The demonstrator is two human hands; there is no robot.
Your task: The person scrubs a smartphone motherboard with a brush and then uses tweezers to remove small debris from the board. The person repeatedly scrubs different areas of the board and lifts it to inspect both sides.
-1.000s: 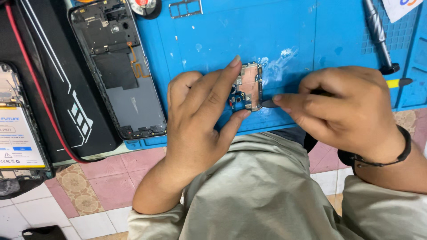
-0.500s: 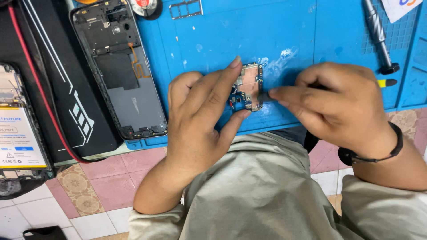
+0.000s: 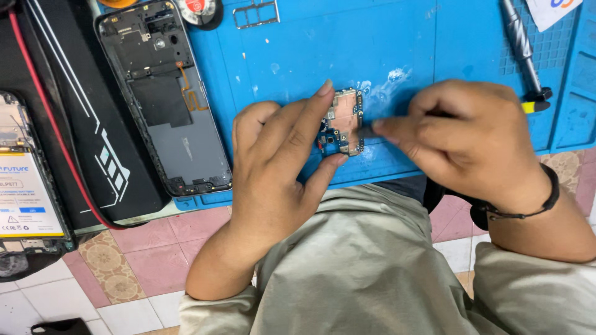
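A small phone circuit board point(image 3: 345, 121) lies on the blue work mat point(image 3: 397, 56). My left hand point(image 3: 279, 167) rests over its left side, index finger and thumb pinning the board against the mat. My right hand point(image 3: 462, 139) pinches a thin dark tool whose tip point(image 3: 365, 131) touches the board's right edge; most of the tool is hidden in the fingers. A black band circles my right wrist.
An opened phone frame point(image 3: 164, 99) lies at the mat's left edge. A second phone with its battery showing point(image 3: 25, 186) sits far left beside a black mat with a red cable. A screwdriver point(image 3: 521, 49) and a SIM tray point(image 3: 256, 12) lie at the back.
My right hand has slid slightly left, bringing the tool tip closer against the board's right edge. My left hand and the board have stayed put.
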